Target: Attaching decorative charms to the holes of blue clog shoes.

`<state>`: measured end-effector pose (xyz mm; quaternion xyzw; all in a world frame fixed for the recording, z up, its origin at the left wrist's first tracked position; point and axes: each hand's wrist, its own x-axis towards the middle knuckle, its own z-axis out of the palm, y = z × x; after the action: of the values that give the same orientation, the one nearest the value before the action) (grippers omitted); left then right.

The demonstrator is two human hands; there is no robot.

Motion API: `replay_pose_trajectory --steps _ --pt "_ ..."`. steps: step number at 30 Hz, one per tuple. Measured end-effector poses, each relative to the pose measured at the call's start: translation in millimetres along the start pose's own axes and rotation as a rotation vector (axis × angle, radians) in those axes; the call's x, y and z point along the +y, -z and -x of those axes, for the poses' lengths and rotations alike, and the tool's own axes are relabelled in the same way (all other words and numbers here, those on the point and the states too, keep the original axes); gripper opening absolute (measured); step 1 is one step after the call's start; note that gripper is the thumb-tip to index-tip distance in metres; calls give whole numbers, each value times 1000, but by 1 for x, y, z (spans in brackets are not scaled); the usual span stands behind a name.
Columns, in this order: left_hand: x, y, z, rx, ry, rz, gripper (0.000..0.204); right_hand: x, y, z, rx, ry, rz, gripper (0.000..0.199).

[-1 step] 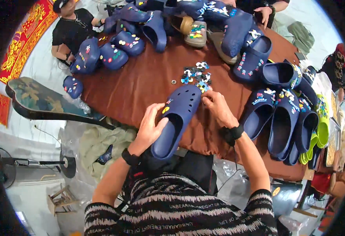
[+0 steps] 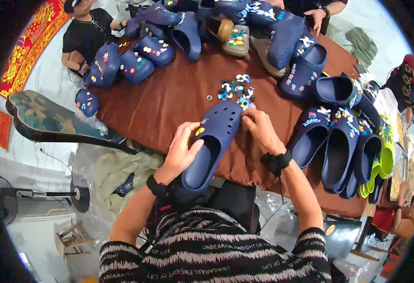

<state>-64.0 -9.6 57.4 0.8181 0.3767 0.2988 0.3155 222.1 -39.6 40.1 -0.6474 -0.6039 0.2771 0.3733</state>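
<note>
A navy clog (image 2: pixel 218 129) with round holes in its toe is tilted at the near edge of the table, toe pointing away. My left hand (image 2: pixel 182 150) grips its left side, beside a small yellow charm (image 2: pixel 201 130) fixed near the strap edge. My right hand (image 2: pixel 261 127) is close to the right side of the toe, thumb and fingers pinched together. What they hold, if anything, is hidden. Just beyond the toe lies a loose pile of small white, black and blue shoe charms (image 2: pixel 235 89). A small ring-shaped piece (image 2: pixel 210 98) rests left of the pile.
Several decorated navy clogs (image 2: pixel 341 141) stand at the right, with lime-green clogs (image 2: pixel 385 151) beside them. More clogs (image 2: pixel 153 51) line the far side of the brown-covered table (image 2: pixel 169 106). Two other people are across it, one (image 2: pixel 92 35) at far left. A wooden chair back (image 2: pixel 51 113) stands left.
</note>
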Motion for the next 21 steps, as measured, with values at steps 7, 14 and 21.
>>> replay_pose_trajectory --steps 7,14,21 --pt "-23 -18 -15 22 -78 61 39 -64 -36 -20 19 250 218 20" --pt "-25 -27 -5 61 0 233 51 -73 -49 -51 -243 400 471 25" --pt "-57 -40 20 104 148 416 70 -107 -77 -46 -479 401 599 26"
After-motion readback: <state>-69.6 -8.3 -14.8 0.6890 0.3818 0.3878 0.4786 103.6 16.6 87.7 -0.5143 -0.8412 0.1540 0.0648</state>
